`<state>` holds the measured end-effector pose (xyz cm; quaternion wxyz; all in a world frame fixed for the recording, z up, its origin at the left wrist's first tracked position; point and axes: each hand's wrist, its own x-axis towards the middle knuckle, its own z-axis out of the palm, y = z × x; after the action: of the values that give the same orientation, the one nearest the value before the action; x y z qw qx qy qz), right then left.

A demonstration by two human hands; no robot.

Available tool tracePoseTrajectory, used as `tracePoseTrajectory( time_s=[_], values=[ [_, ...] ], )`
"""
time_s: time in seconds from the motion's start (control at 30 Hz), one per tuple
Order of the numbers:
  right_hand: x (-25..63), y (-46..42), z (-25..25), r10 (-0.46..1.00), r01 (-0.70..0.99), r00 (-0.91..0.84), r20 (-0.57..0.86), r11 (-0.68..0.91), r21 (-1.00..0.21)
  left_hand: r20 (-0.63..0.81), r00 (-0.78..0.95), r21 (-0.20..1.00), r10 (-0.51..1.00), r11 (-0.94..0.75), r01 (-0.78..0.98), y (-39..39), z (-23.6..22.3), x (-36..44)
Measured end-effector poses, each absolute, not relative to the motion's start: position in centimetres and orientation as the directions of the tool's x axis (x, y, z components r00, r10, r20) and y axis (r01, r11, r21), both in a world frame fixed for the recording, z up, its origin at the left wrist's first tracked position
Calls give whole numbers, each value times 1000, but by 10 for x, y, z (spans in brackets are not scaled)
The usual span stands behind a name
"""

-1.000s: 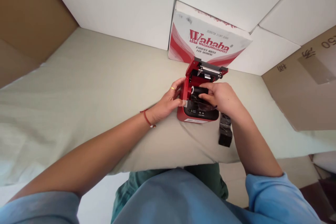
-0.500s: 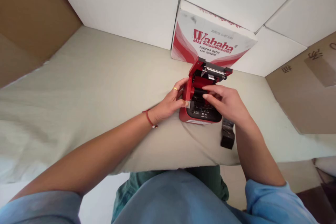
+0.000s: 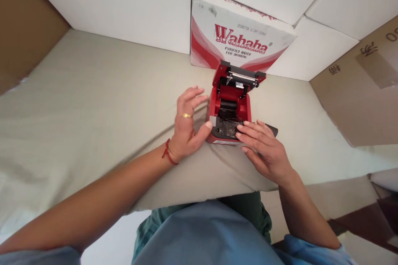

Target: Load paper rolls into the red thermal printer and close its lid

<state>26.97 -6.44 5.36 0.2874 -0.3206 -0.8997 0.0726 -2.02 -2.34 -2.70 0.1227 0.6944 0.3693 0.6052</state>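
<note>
A red and black label printer [image 3: 212, 107] stands on the cloth with its lid [image 3: 239, 75] raised. Inside it lies a dark roll [image 3: 228, 104]. A glossy black strip [image 3: 230, 127] runs forward from the roll over the front panel. My right hand [image 3: 264, 151] rests its stretched fingertips on this strip at the front right, thumb apart. A dark end [image 3: 273, 129] sticks out beyond those fingers, partly hidden. My left hand [image 3: 188, 124] is spread at the printer's left side, its thumb tip by a grey tab [image 3: 213, 121].
Behind the printer stands a white and red water carton [image 3: 239, 45], with white boxes [image 3: 130, 4] around it. A brown carton [image 3: 360, 83] stands at the right, another brown carton [image 3: 27, 29] at the left. Pale cloth [image 3: 124, 91] covers the surface, whose front edge is near my body.
My right hand has come out of the roll compartment to the front, leaving the roll inside. The black strip now lies over the front panel. My left hand has loosened and spread its fingers.
</note>
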Motion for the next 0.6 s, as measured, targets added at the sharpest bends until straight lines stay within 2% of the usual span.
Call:
tracePoseTrajectory(
  time_s=[0.07,0.2,0.33,0.47,0.5,0.6],
  values=[
    [270,-61,54,607,510,-631,483,794,-331,851,56,444,521,-774,452,-34,-17,-17],
    [272,-59,58,598,467,-637,487,801,-374,886,245,229,393,-831,506,-47,-7,-7],
    [275,-48,69,676,447,-569,469,732,-514,872,302,197,386,-840,506,-49,-8,-3],
    [278,6,76,853,472,-152,499,506,-721,887,290,156,361,-823,547,-50,-6,-2],
    [278,25,77,876,456,-96,473,461,-761,892,286,146,351,-820,553,-50,-5,-1],
    [271,76,78,918,405,-91,386,388,-828,899,276,141,340,-822,552,-51,-3,0]
  ],
)
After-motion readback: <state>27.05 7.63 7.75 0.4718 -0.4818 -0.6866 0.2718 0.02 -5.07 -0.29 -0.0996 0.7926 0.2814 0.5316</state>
